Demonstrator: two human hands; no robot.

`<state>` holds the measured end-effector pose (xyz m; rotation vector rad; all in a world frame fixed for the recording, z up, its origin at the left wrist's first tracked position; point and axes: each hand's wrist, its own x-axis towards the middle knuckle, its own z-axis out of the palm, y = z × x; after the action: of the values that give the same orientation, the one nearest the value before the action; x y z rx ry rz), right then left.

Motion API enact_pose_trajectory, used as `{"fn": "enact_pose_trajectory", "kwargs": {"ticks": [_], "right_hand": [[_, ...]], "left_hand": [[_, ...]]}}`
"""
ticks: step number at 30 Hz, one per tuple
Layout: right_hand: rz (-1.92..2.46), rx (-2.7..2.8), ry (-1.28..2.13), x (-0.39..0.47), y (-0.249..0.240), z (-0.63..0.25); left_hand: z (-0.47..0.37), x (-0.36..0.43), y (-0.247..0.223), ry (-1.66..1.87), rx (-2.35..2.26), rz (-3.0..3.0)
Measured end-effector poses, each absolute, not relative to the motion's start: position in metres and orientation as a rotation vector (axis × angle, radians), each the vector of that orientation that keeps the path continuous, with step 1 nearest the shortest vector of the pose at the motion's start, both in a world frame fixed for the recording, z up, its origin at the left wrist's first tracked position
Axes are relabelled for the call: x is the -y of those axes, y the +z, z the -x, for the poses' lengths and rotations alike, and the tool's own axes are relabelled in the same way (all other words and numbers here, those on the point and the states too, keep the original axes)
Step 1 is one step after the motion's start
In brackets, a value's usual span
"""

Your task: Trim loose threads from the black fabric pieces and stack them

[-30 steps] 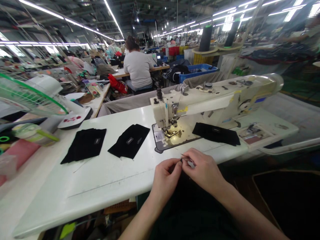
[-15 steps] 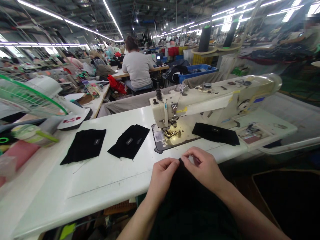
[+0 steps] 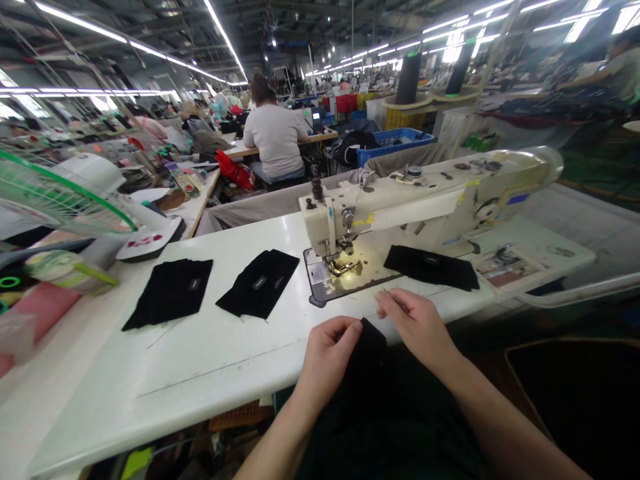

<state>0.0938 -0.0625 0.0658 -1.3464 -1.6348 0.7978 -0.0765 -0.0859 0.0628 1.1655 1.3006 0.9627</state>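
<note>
My left hand point(image 3: 330, 353) pinches the upper corner of a black fabric piece point(image 3: 369, 343) at the table's front edge. Apart from the cloth, to its right, my right hand point(image 3: 413, 320) has its fingers pressed together. A thin dark thing shows at those fingers, too small to name. Behind the hands is the sewing machine point(image 3: 430, 200), its needle area lit above the metal plate. Two black fabric pieces with small labels, a left one point(image 3: 170, 293) and a middle one point(image 3: 260, 283), lie flat on the white table point(image 3: 210, 360). Another black piece point(image 3: 433, 268) lies right of the needle.
A fan with a green rim point(image 3: 65, 200) stands at the left, near a pink roll point(image 3: 37, 313) and a greenish container point(image 3: 70, 270). Thread cones point(image 3: 409, 77) rise behind the machine. A person in a white shirt point(image 3: 275, 137) sits farther back, left of a blue crate point(image 3: 395, 143).
My right hand has let go of the black fabric's corner and moved slightly up and right. My left hand stays on the corner. The pieces on the table lie as before.
</note>
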Motion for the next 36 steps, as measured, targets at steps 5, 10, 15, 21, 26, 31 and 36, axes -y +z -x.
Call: {"fn": "enact_pose_trajectory", "kwargs": {"ticks": [5,10,15,21,26,31,36], "right_hand": [[1.251,1.601,1.207,0.064,0.068,-0.091],[1.242,1.459,1.234,0.063,0.057,-0.091],[1.364,1.548,0.865,0.062,0.054,-0.093],[1.308,1.776,0.789,0.072,0.057,-0.09],[1.202,1.963,0.585,0.073,0.06,-0.089],[1.217,2.065,0.434,0.073,0.06,-0.088],[1.26,2.011,0.397,0.072,0.056,-0.087]], "left_hand": [[0.074,0.085,0.067,0.939,-1.294,-1.27],[0.073,0.088,0.068,0.962,-1.318,-1.283],[0.075,0.085,0.066,1.005,-1.293,-1.01],[0.079,0.081,0.063,1.018,-1.232,-0.786],[0.081,0.081,0.06,1.046,-1.225,-0.801],[0.08,0.081,0.062,1.062,-1.219,-0.852],[0.078,0.082,0.064,1.061,-1.26,-0.966]]}}
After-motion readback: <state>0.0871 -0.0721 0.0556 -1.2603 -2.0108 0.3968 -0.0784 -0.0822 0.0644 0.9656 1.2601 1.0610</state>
